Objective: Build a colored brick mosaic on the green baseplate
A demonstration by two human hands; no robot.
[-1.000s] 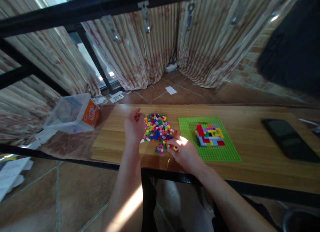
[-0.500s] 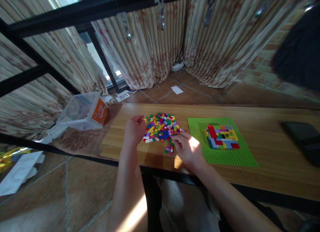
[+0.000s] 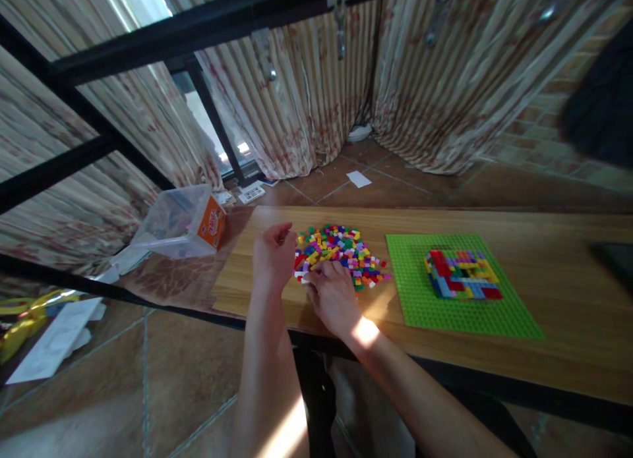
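A heap of small multicoloured toy bricks [image 3: 330,242] lies on the wooden table. My right hand [image 3: 336,298] is over the heap's front edge, fingers curled down, with its fingertips closed at a white toy brick [image 3: 307,278]. At the heap's left side, my left hand [image 3: 273,259] is raised with curled fingers; anything inside them is hidden. To the right lies a green studded baseplate [image 3: 410,306], carrying a low, hollow, many-coloured brick structure [image 3: 448,283] with a red part at its left. Neither hand touches the baseplate.
The wooden table [image 3: 554,273] has a dark front edge. A dark flat device [image 3: 616,263] is at its right end. Left of the table stands a clear plastic bin [image 3: 175,217] with an orange label. Curtains [image 3: 306,109] and a black metal frame [image 3: 208,36] rise behind.
My right hand has moved left, from the heap's right side to the white brick at its front left. My left hand stays beside the heap. The view has shifted slightly.
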